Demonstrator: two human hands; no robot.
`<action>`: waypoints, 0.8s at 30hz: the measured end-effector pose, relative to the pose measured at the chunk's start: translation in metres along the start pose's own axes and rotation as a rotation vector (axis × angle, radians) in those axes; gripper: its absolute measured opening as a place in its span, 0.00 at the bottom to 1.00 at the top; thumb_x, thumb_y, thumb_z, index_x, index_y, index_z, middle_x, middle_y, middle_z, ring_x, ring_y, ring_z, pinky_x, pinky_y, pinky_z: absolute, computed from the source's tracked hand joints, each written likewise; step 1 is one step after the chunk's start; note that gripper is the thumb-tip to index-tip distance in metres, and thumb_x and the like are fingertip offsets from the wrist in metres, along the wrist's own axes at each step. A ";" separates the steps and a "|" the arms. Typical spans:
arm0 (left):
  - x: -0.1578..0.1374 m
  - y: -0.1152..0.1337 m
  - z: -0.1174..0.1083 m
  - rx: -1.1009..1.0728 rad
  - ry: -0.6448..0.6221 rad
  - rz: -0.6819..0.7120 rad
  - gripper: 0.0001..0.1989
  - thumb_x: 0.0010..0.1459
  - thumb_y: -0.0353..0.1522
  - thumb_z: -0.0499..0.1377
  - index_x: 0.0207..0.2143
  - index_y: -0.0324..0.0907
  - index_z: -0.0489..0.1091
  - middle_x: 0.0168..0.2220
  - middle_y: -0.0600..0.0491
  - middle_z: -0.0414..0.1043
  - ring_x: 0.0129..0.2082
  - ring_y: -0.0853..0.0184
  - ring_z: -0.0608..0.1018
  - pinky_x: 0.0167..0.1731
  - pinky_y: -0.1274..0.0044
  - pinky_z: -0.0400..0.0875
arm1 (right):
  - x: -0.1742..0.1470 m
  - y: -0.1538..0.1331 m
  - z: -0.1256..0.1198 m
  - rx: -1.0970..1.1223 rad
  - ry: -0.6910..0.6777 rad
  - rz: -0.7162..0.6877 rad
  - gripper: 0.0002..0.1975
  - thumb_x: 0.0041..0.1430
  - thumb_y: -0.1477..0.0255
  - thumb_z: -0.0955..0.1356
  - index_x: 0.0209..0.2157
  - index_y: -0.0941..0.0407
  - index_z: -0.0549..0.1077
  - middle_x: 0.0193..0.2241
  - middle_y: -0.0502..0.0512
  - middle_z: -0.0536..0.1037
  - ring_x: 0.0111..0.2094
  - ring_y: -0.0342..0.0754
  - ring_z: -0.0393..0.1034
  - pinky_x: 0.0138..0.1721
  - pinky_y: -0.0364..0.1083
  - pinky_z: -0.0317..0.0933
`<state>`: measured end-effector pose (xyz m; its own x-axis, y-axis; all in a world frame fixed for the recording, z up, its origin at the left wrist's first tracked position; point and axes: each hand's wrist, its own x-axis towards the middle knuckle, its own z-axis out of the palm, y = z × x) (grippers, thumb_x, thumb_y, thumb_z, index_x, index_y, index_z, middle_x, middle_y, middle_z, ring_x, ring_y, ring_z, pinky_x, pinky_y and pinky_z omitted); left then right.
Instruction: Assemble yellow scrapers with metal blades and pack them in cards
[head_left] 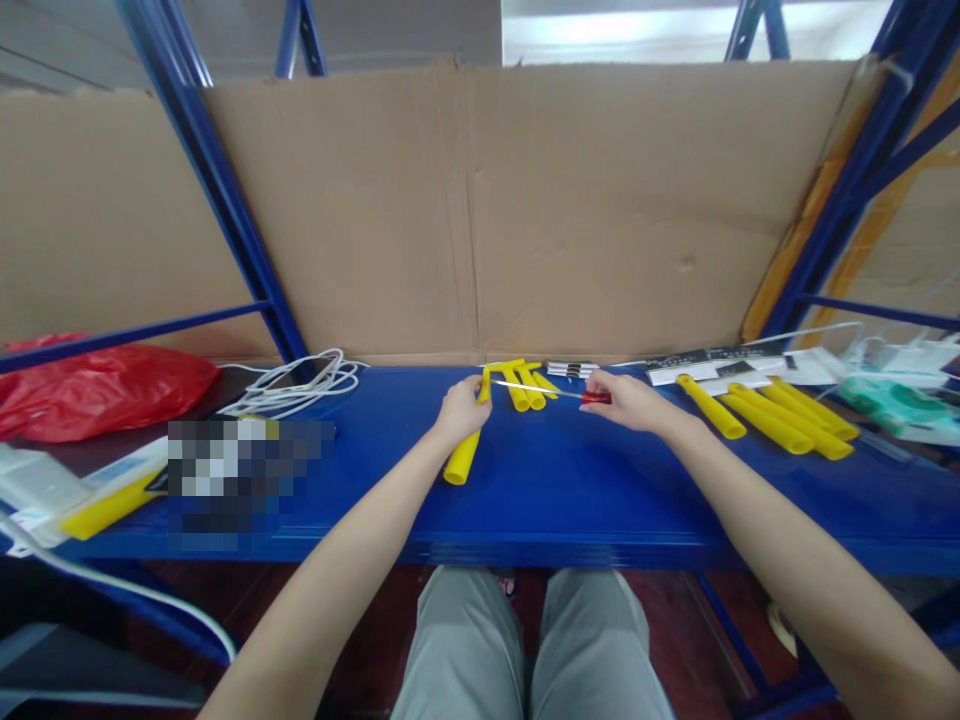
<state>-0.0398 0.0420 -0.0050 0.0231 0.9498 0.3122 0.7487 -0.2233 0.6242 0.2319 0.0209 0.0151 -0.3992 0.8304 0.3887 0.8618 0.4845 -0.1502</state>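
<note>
I see one blue shelf (592,490) across the lower middle of the frame, four tubes (771,422) at right; at centre, my left hand (460,412) curls around one yellow tube (463,456); right of it, my right hand (628,400) wraps one red-handled tool (594,398).

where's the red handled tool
Head view, right of centre: the red handled tool is in the right hand, its shaft pointing toward the left hand.

I am holding both arms (360,535) forward, the fingers (484,410) of my left hand (459,412) and right hand (626,400) curled inward.
</note>
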 end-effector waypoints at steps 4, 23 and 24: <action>0.000 0.000 0.000 0.008 0.008 -0.006 0.17 0.52 0.24 0.57 0.46 0.40 0.69 0.47 0.46 0.74 0.39 0.63 0.79 0.40 0.75 0.73 | 0.000 -0.002 0.000 0.010 -0.042 -0.018 0.07 0.58 0.66 0.63 0.30 0.55 0.68 0.29 0.56 0.77 0.29 0.48 0.70 0.29 0.44 0.58; -0.001 0.002 0.000 -0.009 0.013 -0.015 0.19 0.52 0.24 0.58 0.48 0.40 0.69 0.49 0.46 0.73 0.40 0.62 0.79 0.41 0.74 0.72 | 0.000 0.001 0.002 0.025 -0.060 -0.029 0.08 0.58 0.66 0.63 0.31 0.55 0.70 0.29 0.55 0.78 0.29 0.48 0.70 0.29 0.44 0.59; -0.001 0.002 0.000 -0.008 0.016 -0.012 0.19 0.52 0.24 0.58 0.48 0.40 0.69 0.48 0.46 0.73 0.40 0.63 0.79 0.41 0.74 0.72 | 0.000 0.001 0.002 0.027 -0.060 -0.031 0.08 0.58 0.66 0.63 0.32 0.55 0.70 0.29 0.55 0.78 0.29 0.48 0.71 0.30 0.44 0.59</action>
<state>-0.0383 0.0407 -0.0044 0.0032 0.9488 0.3157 0.7436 -0.2134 0.6337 0.2323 0.0216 0.0133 -0.4447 0.8294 0.3381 0.8400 0.5172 -0.1638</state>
